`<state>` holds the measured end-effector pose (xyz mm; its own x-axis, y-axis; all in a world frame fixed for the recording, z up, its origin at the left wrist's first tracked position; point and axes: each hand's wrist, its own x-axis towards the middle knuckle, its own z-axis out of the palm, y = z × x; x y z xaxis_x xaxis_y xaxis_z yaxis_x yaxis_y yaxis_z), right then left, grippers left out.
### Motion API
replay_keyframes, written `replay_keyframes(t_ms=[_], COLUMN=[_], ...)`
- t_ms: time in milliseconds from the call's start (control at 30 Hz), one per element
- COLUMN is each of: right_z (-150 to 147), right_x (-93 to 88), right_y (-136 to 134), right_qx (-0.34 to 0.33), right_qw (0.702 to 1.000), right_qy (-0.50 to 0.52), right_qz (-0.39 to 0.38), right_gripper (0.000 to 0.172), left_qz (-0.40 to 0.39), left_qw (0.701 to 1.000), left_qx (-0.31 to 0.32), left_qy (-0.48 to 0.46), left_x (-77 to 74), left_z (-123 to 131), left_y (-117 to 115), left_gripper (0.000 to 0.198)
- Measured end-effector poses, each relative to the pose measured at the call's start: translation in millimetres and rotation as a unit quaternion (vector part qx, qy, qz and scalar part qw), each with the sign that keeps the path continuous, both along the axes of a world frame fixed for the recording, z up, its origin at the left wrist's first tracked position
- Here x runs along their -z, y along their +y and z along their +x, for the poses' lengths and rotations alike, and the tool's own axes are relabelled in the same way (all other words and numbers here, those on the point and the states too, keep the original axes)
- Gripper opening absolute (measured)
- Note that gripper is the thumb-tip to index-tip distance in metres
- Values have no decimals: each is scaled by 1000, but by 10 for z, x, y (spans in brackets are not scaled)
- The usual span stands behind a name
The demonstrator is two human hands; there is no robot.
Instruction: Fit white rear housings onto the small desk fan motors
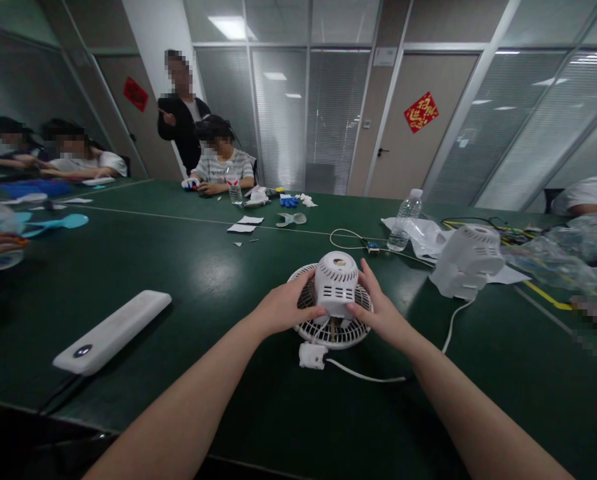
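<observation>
A white fan motor housing (336,283) with vent slots and a round opening on top stands on a round white fan grille (333,339), which lies on the green table. My left hand (289,305) is wrapped round the housing's left side, its thumb on the lower front. On the opposite side, my right hand (380,308) grips the housing in the same way. The outer fingertips are partly hidden behind it. Just in front of the grille lies a small white switch box (312,356), with a white cord (363,376) running right under my right forearm.
A long white device (113,330) with a dark cable lies at left on the green table (203,313). To the right stand another white plastic housing (466,260) and a clear bottle (406,223), near crumpled clear plastic (573,243). Several people sit or stand around the table.
</observation>
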<state>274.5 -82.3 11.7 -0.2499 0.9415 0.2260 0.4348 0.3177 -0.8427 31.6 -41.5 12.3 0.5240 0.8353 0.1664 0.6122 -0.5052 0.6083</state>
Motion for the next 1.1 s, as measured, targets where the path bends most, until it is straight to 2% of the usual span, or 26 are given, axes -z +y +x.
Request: replay_keyframes(t_ms=[133,233,500,767,900,1000,1100], right_z=[-2,10,20,5,-24,-47,-56], right_x=[-27,-31,-11,-47,-16,27,95], right_y=[7,11,37,20,-2,-17,-3], right_qx=[-12,-15,-44,-41,-32,-44,-32], right_qw=[1000,1000,998,999,999,997,998], right_qy=[9,0,34,25,39,61,55], right_qz=[17,12,20,9,3,4,28], right_gripper=[87,84,85,85,85,92,106], left_qz=[38,51,-5,-14,4,36,76], left_qw=[999,996,986,984,985,979,959], left_qx=[2,-3,24,40,29,28,5], left_qy=[-21,-77,-167,-171,-169,-197,-272], left_x=[22,50,157,141,202,283,330], left_z=[1,13,84,73,74,44,-18], left_y=[13,15,8,11,23,96,181], left_gripper=[87,87,87,92,94,96,86])
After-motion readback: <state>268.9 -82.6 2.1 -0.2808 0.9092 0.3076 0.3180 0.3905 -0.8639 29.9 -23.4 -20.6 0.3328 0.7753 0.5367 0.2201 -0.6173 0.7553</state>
